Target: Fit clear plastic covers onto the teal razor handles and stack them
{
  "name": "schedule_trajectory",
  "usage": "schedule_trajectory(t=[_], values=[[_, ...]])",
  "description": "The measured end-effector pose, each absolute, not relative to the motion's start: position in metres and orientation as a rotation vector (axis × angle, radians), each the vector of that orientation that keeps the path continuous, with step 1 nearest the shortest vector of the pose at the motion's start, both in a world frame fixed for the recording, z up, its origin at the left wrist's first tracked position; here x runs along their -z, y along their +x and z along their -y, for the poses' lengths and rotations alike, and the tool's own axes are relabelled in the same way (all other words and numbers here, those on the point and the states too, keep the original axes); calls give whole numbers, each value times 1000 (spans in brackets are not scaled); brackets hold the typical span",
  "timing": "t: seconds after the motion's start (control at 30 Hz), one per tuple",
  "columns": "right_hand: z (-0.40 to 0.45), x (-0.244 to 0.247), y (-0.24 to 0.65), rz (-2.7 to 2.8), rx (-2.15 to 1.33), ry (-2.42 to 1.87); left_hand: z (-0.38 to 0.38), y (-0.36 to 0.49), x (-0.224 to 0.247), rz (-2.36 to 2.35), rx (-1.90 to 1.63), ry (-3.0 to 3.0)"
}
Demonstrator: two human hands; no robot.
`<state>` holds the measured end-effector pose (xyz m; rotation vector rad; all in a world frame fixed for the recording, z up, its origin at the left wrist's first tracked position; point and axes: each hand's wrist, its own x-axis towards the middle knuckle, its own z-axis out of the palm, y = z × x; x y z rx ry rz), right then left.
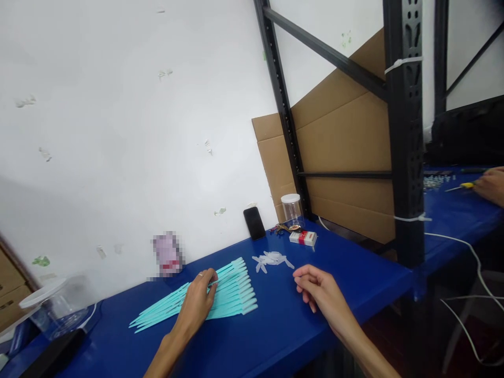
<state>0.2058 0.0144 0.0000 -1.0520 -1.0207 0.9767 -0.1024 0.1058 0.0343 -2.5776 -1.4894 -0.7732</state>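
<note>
A fanned pile of thin turquoise plastic sticks (226, 304) lies on the blue table, pointed ends to the left. Whitish sleeve-like tips cover several right ends. My left hand (200, 299) bends over the pile, its thumb and forefinger closed around a turquoise stick. To the right of the pile, a small heap of translucent white caps (271, 258) is spread out. Just beyond the heap's lower right side, my right hand (317, 286) is closed, thumb against curled fingers. Whatever it may hold is too small or hidden to name.
A black phone (254, 223) leans on the wall by a clear jar (292, 211), keys and a small red-white box (303, 238). A black rack post (409, 157) stands right. Another clear jar (59, 310) sits left. A co-worker's hand (491, 185) is far right.
</note>
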Motion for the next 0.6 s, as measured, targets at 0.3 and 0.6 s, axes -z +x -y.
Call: schedule_trajectory(t=[0.3,0.6], values=[[-14,0,206,1033,-989,-1071,-109,-88,-24,1440,728,-2599],[-15,0,206,1027,-999,-1068,-118,-83,-24,1421,658,-2625]])
